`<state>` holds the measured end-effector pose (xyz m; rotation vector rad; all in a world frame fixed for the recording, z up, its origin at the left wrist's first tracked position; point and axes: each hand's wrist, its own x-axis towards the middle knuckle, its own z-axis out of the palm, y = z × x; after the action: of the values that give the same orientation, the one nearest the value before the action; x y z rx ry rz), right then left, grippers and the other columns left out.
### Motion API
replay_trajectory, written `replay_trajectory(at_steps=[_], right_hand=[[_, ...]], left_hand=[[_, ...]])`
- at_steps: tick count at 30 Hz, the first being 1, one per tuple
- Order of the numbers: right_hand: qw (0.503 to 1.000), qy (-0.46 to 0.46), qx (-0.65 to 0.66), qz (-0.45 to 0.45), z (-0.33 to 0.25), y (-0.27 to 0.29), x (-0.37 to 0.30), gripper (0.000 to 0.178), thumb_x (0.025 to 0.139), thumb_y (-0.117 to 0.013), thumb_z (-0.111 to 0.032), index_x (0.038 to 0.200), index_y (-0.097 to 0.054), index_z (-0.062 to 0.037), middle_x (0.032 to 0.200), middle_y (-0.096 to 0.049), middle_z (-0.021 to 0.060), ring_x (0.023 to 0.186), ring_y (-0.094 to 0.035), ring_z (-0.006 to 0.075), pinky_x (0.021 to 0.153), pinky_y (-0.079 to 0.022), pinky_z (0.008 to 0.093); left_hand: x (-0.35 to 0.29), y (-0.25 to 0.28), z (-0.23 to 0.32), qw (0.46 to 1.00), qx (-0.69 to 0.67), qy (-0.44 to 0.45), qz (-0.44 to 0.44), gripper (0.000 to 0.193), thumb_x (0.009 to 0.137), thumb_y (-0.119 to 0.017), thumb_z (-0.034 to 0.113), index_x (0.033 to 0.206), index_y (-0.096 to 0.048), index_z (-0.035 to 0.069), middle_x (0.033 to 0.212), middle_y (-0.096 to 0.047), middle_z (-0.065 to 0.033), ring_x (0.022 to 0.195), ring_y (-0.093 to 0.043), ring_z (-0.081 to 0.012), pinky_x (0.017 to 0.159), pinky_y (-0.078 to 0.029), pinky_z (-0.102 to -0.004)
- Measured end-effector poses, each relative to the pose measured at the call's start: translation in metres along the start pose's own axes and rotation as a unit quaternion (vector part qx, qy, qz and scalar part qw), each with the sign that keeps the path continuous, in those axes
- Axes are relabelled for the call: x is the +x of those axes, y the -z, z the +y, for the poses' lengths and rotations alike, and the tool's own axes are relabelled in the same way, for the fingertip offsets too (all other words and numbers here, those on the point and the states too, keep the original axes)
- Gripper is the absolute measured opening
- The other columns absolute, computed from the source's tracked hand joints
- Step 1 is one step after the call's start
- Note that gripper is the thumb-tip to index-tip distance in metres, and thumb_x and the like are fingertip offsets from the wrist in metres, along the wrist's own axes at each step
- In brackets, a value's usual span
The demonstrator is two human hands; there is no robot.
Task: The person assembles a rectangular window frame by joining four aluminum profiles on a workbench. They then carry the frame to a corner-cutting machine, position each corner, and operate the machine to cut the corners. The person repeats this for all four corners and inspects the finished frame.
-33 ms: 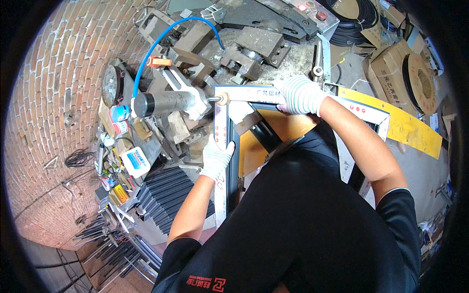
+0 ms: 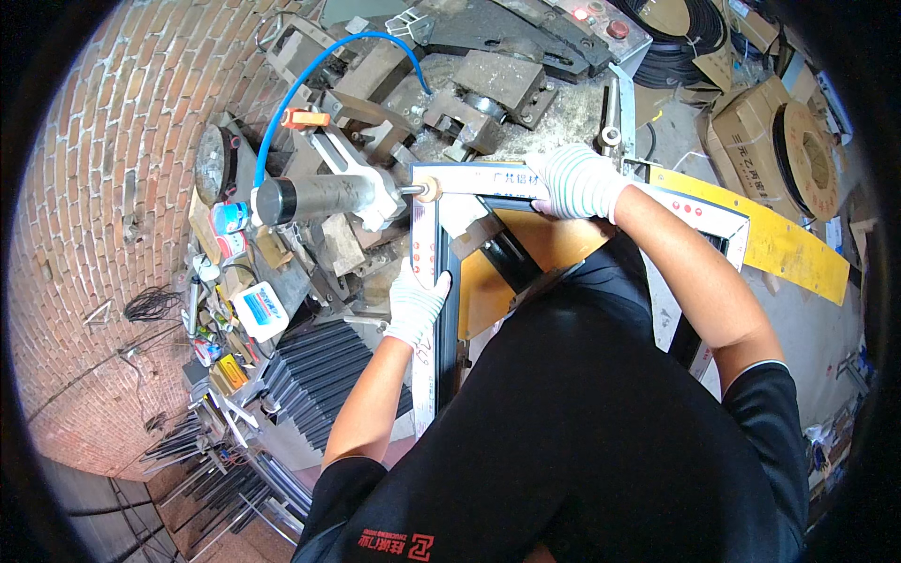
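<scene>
A window frame point(image 2: 469, 178) of white-filmed metal profiles lies before me, its far left corner under the round pad point(image 2: 428, 190) of a pneumatic cylinder point(image 2: 319, 199). My left hand point(image 2: 416, 305), in a striped white work glove, is closed round the frame's left profile, thumb on the inner side. My right hand point(image 2: 576, 184), gloved alike, grips the far profile, fingers over its inner edge. Inside the corner a metal block point(image 2: 476, 236) and a yellow plate point(image 2: 554, 246) show. My body hides the frame's near part.
Behind the frame stand the grey machine's heavy blocks point(image 2: 502, 80), with a blue air hose point(image 2: 286, 98) arching to the cylinder. A red button point(image 2: 617, 31) sits at the back. Dark profiles point(image 2: 328, 375) are stacked at left; a yellow strip point(image 2: 788, 249) and cardboard box point(image 2: 746, 141) are at right.
</scene>
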<state>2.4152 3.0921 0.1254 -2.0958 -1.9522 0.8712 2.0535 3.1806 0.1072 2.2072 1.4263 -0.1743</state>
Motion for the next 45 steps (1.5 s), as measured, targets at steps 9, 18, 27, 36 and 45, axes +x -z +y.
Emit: replay_trajectory(at_steps=[9,18,27,36,45], right_hand=[[1.000,0.008,0.014,0.007,0.004,-0.004,0.001,0.042,0.083,-0.074,-0.040,0.108,-0.065,-0.0077,0.092,-0.072,0.0211,0.088,-0.071,0.0422,0.081,-0.056,0.0503],[0.998,0.045,-0.021,0.045,0.007,-0.009,-0.001,0.052,0.082,-0.077,-0.046,0.107,-0.064,-0.0029,0.089,-0.070,0.0242,0.085,-0.069,0.0436,0.079,-0.054,0.0515],[0.994,-0.038,-0.051,0.090,-0.019,-0.006,-0.010,0.055,0.081,-0.075,-0.054,0.102,-0.069,-0.0043,0.092,-0.073,0.0219,0.088,-0.072,0.0414,0.080,-0.057,0.0483],[0.993,-0.050,-0.090,0.050,-0.026,0.000,-0.007,0.062,0.082,-0.074,-0.058,0.110,-0.068,-0.0027,0.094,-0.074,0.0226,0.090,-0.073,0.0401,0.081,-0.056,0.0491],[0.994,-0.047,-0.085,0.054,-0.026,0.002,-0.008,0.066,0.081,-0.074,-0.061,0.112,-0.069,-0.0023,0.096,-0.074,0.0228,0.090,-0.073,0.0404,0.082,-0.056,0.0486]], left_hand=[[-0.004,0.005,0.009,1.000,0.002,0.011,0.002,0.054,0.081,-0.083,0.035,0.117,-0.059,0.002,0.103,-0.071,-0.0251,0.098,-0.070,-0.0442,0.087,-0.055,-0.0477],[-0.004,0.009,0.014,0.998,0.055,-0.037,-0.003,0.057,0.082,-0.081,0.041,0.117,-0.059,0.001,0.105,-0.071,-0.0266,0.103,-0.068,-0.0457,0.091,-0.054,-0.0492],[-0.013,0.014,0.032,0.948,-0.170,-0.138,0.232,0.044,0.077,-0.088,0.027,0.106,-0.068,0.000,0.097,-0.068,-0.0189,0.086,-0.067,-0.0340,0.081,-0.055,-0.0412],[0.012,0.105,0.099,0.879,-0.210,-0.199,0.378,0.061,0.082,-0.089,0.023,0.131,-0.060,0.001,0.122,-0.061,-0.0114,0.099,-0.065,-0.0188,0.087,-0.055,-0.0325],[0.031,0.134,0.104,0.856,-0.240,-0.254,0.380,0.045,0.079,-0.084,0.039,0.107,-0.072,0.005,0.102,-0.071,-0.0174,0.094,-0.066,-0.0335,0.090,-0.053,-0.0418]])
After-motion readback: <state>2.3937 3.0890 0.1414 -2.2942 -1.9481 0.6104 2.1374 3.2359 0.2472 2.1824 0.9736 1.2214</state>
